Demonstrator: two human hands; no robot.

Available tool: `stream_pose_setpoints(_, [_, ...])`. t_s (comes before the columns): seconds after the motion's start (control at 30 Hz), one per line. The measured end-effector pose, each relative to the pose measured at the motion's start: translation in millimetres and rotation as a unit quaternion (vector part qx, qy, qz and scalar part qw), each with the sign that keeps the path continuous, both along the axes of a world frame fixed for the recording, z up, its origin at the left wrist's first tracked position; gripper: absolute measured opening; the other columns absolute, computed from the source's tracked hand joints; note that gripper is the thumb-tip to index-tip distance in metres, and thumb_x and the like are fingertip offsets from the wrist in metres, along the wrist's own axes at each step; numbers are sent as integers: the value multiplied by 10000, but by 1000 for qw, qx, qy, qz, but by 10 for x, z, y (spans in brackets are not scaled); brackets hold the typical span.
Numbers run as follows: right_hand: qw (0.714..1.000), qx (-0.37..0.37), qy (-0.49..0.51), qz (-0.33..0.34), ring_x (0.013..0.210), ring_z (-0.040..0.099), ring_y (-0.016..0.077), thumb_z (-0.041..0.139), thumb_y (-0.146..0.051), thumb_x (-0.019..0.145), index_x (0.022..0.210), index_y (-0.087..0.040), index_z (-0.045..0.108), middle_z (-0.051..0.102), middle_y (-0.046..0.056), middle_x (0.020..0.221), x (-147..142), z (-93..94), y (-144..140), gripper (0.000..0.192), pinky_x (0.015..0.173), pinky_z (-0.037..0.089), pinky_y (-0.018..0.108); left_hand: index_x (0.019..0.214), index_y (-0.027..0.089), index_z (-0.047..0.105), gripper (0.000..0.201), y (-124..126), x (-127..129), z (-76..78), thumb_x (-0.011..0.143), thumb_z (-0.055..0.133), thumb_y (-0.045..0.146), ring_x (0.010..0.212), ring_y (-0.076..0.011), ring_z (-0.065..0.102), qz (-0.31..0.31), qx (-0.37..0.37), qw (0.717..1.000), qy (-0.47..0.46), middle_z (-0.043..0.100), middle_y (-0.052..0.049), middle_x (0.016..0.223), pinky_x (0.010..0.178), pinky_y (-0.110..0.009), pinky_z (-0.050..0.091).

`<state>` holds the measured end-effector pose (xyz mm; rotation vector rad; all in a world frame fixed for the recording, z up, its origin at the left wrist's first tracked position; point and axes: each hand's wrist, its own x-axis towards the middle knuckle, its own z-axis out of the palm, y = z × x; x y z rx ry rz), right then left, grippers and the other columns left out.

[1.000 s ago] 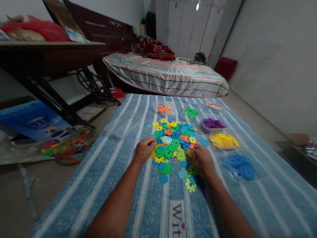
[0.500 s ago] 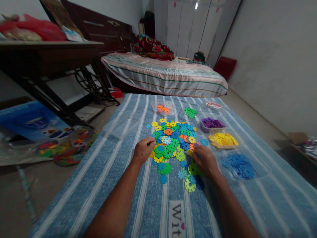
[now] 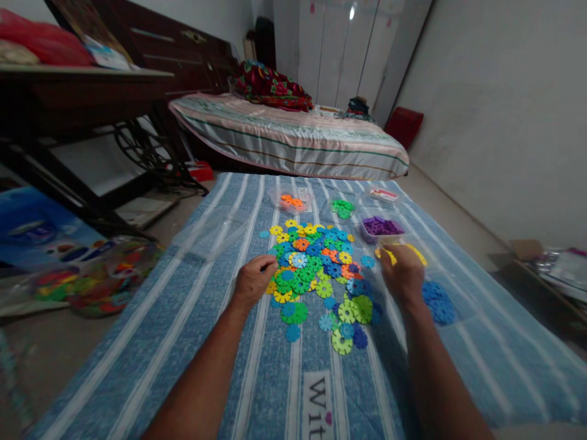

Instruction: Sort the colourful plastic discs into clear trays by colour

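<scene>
A loose pile of notched plastic discs [image 3: 312, 278] in green, blue, yellow and orange lies on the striped cloth. At its left edge rests my left hand [image 3: 254, 281], thumb and forefinger closed together; anything between them is hidden. My right hand [image 3: 403, 272] is curled over the clear tray of yellow discs [image 3: 416, 255], covering much of it. Its fingertips point down and away, and I cannot make out what they hold. Just beyond stands a tray of purple discs [image 3: 381, 226]; nearer me is the heap of blue discs [image 3: 439, 302], partly behind my right wrist.
Farther back are containers of orange discs [image 3: 292, 203] and green discs [image 3: 343, 208], and a clear box with a red-and-white label [image 3: 383, 194]. A transparent lid [image 3: 220, 232] lies on the left. A bed [image 3: 293, 134] stands past the table; a sewing-machine stand [image 3: 142, 146] is at left.
My right hand has moved from the pile's right edge, rightward and away from me, to over the yellow tray. My left hand stays by the pile. The view has turned slightly right.
</scene>
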<state>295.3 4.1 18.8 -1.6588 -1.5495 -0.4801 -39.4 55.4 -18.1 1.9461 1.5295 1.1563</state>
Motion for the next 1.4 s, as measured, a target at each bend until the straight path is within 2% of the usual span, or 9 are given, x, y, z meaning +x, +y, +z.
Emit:
stream_pose_setpoints(0.07, [997, -21, 20, 68, 749, 586, 205, 474, -266, 882, 791, -187, 672, 674, 80, 769, -157, -144, -33, 232, 705, 427, 307, 804, 202, 707, 227, -3, 1, -3, 786, 529, 341, 904, -191, 671, 1, 2, 1000, 0, 738, -26, 918, 885, -288, 517])
stream_pose_setpoints(0.13, [993, -48, 33, 106, 747, 589, 196, 469, -266, 893, 776, -194, 671, 675, 74, 770, -287, -280, -66, 244, 708, 433, 300, 800, 203, 709, 222, -3, -1, -11, 785, 531, 337, 903, -189, 671, 1, 1, 1000, -2, 738, -23, 920, 882, -284, 520])
stream_pose_setpoints(0.23, [985, -96, 37, 140, 762, 590, 187, 477, -267, 901, 780, -198, 681, 676, 70, 790, -366, -421, -90, 247, 727, 440, 294, 800, 202, 711, 217, 5, -8, -27, 785, 536, 329, 902, -188, 671, 4, -1, 1000, -4, 739, -21, 921, 883, -286, 521])
stream_pose_setpoints(0.37, [976, -130, 33, 170, 854, 604, 194, 498, -279, 896, 854, -193, 705, 689, 84, 891, -352, -511, -88, 227, 793, 454, 306, 814, 200, 710, 217, 10, -5, -35, 788, 537, 327, 904, -187, 670, 6, -3, 1000, 0, 738, -20, 921, 885, -288, 518])
stream_pose_setpoints(0.77, [973, -162, 0, 163, 1000, 586, 241, 524, -330, 881, 911, -177, 698, 665, 122, 1042, -422, -545, -130, 235, 892, 456, 365, 814, 202, 712, 221, 2, 7, -30, 787, 536, 332, 900, -188, 670, 10, -3, 1000, -3, 741, -27, 938, 897, -297, 518])
stream_pose_setpoints(1.07, [968, -213, -24, 130, 1033, 558, 249, 546, -361, 868, 956, -188, 689, 639, 118, 1092, -432, -541, -139, 241, 881, 440, 359, 821, 205, 713, 212, 4, -4, -48, 786, 549, 334, 909, -187, 671, 14, -3, 1000, 1, 742, -25, 950, 905, -299, 517])
stream_pose_setpoints(1.4, [968, -213, -33, 126, 1034, 561, 244, 547, -317, 856, 909, -186, 702, 629, 123, 1117, -444, -546, -155, 209, 872, 434, 349, 822, 200, 714, 234, -5, 7, -26, 779, 535, 343, 924, -192, 667, 9, -11, 1000, -6, 740, -29, 951, 913, -297, 510])
